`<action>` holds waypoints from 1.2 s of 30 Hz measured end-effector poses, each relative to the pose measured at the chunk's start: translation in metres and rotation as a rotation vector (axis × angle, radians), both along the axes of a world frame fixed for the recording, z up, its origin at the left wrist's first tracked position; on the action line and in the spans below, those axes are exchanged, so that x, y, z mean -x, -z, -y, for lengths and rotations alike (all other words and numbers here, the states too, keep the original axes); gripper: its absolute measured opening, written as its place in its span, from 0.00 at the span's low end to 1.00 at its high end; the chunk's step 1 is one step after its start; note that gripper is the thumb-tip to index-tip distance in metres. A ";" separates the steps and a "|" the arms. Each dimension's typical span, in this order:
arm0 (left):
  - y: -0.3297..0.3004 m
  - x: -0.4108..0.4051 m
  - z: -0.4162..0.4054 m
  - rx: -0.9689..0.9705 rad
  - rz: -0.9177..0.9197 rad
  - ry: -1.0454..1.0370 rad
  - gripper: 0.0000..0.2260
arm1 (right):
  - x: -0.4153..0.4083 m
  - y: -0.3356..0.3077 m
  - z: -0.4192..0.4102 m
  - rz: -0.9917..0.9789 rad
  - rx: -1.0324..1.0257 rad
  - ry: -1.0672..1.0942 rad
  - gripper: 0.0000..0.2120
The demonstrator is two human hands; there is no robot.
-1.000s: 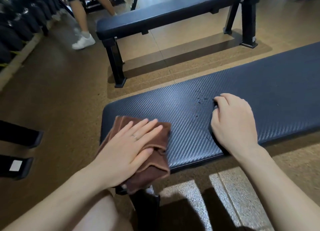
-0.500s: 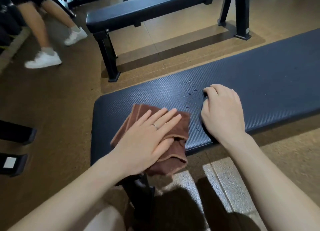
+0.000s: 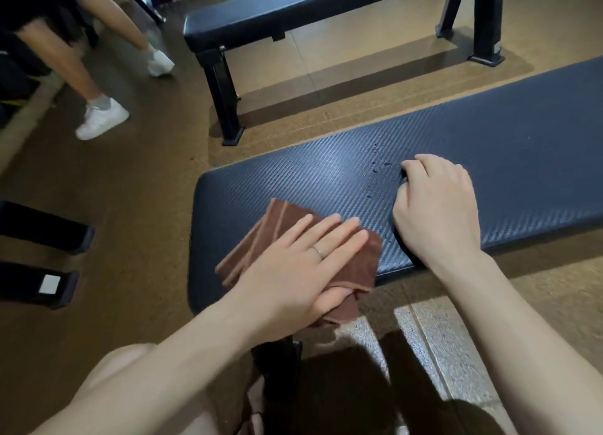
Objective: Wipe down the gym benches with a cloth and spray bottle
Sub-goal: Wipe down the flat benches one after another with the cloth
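Observation:
A dark blue padded bench (image 3: 293,180) runs across the view from centre to right. A folded brown cloth (image 3: 270,219) lies on its near left end and hangs partly over the front edge. My left hand (image 3: 293,265) presses flat on the cloth with straight fingers. My right hand (image 3: 434,206) rests on the pad just right of the cloth, fingers curled under, with nothing visible in it. A few spray droplets (image 3: 375,167) sit on the pad beside its knuckles. No spray bottle is in view.
A second black bench (image 3: 293,7) stands parallel behind, its leg (image 3: 225,108) close to the near bench. A person in white shoes (image 3: 101,118) walks at the upper left. Black equipment feet (image 3: 42,229) jut in at the left edge.
My left hand has slid the cloth to the right along the pad, closer to my right hand. The walking person has come nearer at the left.

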State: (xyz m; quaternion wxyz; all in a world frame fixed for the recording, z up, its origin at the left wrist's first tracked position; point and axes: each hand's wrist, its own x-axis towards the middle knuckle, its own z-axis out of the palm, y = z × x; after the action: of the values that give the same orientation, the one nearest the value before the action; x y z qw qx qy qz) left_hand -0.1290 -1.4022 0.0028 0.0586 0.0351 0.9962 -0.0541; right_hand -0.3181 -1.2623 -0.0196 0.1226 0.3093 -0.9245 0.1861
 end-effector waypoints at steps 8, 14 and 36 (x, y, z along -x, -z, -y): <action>-0.015 -0.049 0.080 -0.313 -0.098 -0.319 0.26 | 0.000 0.002 0.001 -0.010 0.004 0.004 0.17; -0.007 0.016 0.149 -0.358 -0.253 -0.746 0.26 | -0.002 0.006 0.001 -0.036 -0.003 0.019 0.14; -0.005 0.020 0.117 -0.382 -0.382 -1.198 0.26 | -0.001 0.003 0.000 -0.010 0.002 0.018 0.21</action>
State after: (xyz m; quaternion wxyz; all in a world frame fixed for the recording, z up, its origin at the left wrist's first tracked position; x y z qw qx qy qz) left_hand -0.1494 -1.5196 0.0083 -0.1067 -0.5262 0.8282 0.1606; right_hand -0.3168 -1.2623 -0.0225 0.1293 0.3017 -0.9265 0.1841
